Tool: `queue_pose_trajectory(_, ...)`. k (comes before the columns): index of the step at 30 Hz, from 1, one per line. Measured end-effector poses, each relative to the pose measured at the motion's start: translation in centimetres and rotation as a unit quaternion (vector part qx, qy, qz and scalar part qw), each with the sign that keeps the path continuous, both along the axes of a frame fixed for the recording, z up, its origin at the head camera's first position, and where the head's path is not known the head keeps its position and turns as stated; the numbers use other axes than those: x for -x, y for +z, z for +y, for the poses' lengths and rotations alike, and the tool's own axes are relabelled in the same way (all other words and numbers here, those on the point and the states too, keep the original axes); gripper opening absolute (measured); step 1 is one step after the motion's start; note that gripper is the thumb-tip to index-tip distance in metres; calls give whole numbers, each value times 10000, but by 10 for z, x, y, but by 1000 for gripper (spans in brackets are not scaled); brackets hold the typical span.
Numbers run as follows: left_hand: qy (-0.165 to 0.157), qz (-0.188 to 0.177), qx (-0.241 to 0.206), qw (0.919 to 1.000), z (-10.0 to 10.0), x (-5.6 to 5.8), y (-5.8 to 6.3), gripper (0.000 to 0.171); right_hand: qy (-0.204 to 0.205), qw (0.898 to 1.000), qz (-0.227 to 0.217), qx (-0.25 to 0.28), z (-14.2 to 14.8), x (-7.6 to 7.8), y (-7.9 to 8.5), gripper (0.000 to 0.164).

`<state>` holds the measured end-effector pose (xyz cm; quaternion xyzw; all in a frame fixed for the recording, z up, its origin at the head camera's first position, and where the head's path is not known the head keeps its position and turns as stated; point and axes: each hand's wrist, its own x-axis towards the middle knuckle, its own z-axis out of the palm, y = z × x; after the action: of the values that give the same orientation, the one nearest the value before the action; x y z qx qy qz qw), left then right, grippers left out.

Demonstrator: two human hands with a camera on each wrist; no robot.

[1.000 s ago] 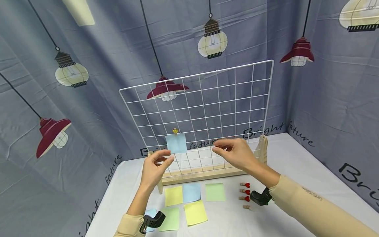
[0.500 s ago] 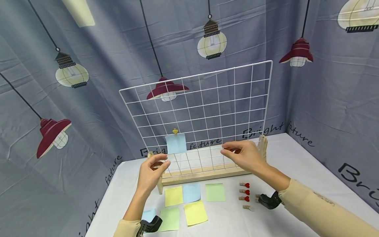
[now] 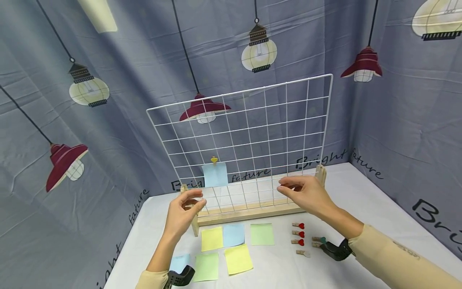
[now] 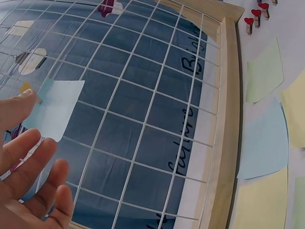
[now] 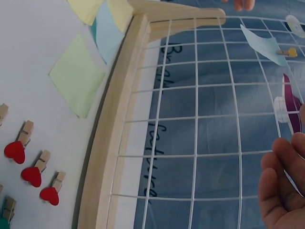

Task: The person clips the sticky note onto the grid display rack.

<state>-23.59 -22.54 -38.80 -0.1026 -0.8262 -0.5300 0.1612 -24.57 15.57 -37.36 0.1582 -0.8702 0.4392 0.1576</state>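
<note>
A white wire grid (image 3: 266,106) stands upright in a wooden base (image 3: 249,212). On its lower left hangs a blue sticky note (image 3: 215,175), held by a small clothespin with a yellow heart (image 3: 214,159). My left hand (image 3: 182,212) hovers in front of the grid's lower left, fingers loosely bent with nothing between them; in the left wrist view its thumb overlaps the clipped note (image 4: 59,109). Before the grid's lower right, my right hand (image 3: 304,192) is raised, thumb and fingertips apart and holding nothing. In the right wrist view its fingers (image 5: 281,181) appear at the right edge.
Below the grid, yellow (image 3: 211,239), blue (image 3: 234,235) and green (image 3: 262,234) sticky notes lie on the white table (image 3: 274,269). To their right are clothespins with red hearts (image 3: 298,233), one with a white heart (image 3: 303,253) and green ones (image 3: 319,239) by the right wrist camera.
My right hand has drawn away to the right and slightly down, uncovering the green-heart clothespins. My left hand has shifted slightly left and down. The clipped blue note stays in place.
</note>
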Motion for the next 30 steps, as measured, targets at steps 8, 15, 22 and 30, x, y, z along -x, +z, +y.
queue_pose_trajectory(8,-53,-119,-71,9999,-1,-1,-4,35,-24,10000,-9,-3,5,-5,-3,26)
queue_pose_trajectory(15,-24,-132,-49,9999,-4,-4,-8,31,-136,9999,46,-33,12,-10,-8,25)
queue_pose_trajectory(22,139,-114,122,9998,-8,-6,-14,26,-192,9998,71,-23,19,-12,-12,26)
queue_pose_trajectory(30,227,-211,104,9995,-11,-9,-18,20,-319,9994,-5,-143,23,-13,-19,26)
